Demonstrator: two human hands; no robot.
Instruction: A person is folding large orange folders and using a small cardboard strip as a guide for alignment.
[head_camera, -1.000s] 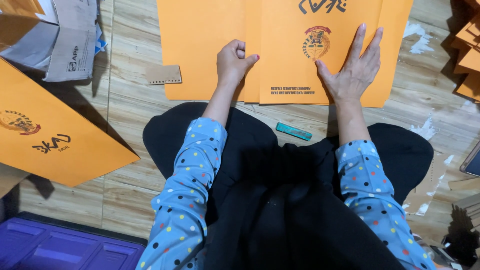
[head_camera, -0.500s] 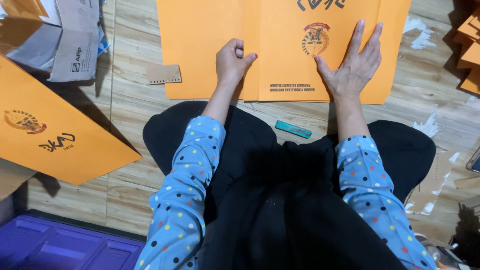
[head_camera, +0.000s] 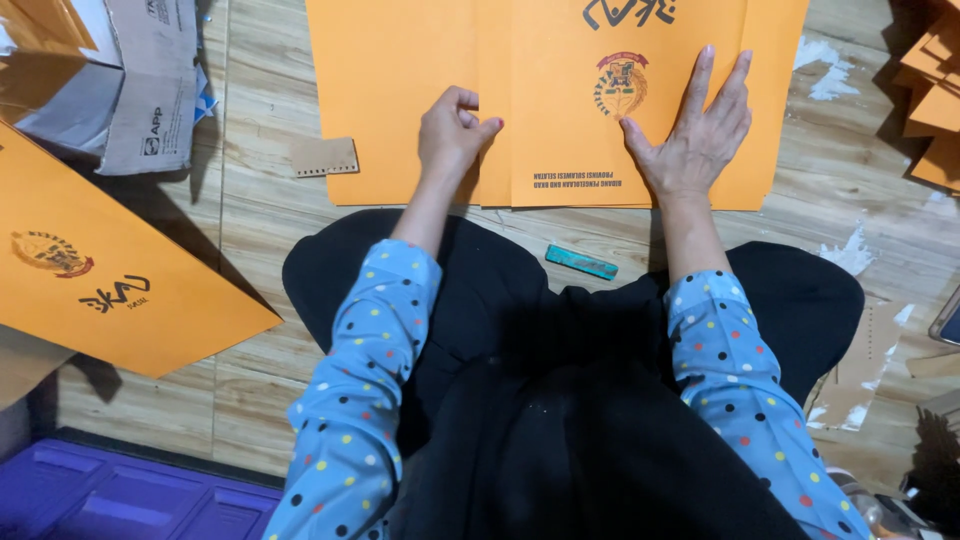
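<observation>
Right hand (head_camera: 695, 140) flat, fingers spread, pins orange folder (head_camera: 560, 100); left hand (head_camera: 452, 130) curled, empty, presses crease. Press firmly, keep edges aligned.

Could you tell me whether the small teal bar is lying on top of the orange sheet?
No, the teal bar lies on the wooden floor, apart from the orange sheet.

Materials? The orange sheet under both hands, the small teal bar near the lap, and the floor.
Large orange printed sheet: looks like matte card or heavy paper; flat, crisp straight edges and a fold line, no glare.
Small teal flat bar: unclear, possibly plastic or metal; too small to tell.
Pale plank-pattern floor: wood-look grain, probably laminate or vinyl; slight sheen, white scraps stuck on.
</observation>
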